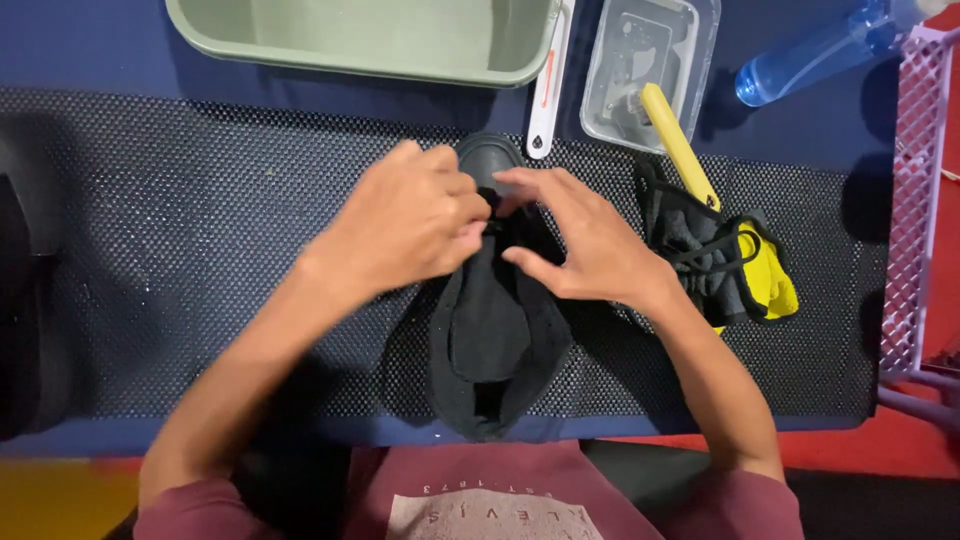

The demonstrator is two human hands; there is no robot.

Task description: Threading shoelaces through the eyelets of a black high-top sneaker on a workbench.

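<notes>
On the dotted black mat (pixel 200 250) lies a black shoe (pixel 495 340), toe away; left hand (pixel 410 225) and right hand (pixel 585 245) pinch its laces, fingers curled; it looks light, soft-sided, best gripped by heel or sole

basin: pale green tub (pixel 370 35), 12 o'clock
box: clear plastic (pixel 650 65), 1 o'clock
brush: yellow handle (pixel 678 140), 2 o'clock
spray bottle: blue (pixel 815 50), far 2 o'clock
basket: pink wire (pixel 915 200), 3 o'clock
mat: black mesh (pixel 180 250) on blue tabletop (pixel 90 50)
</notes>
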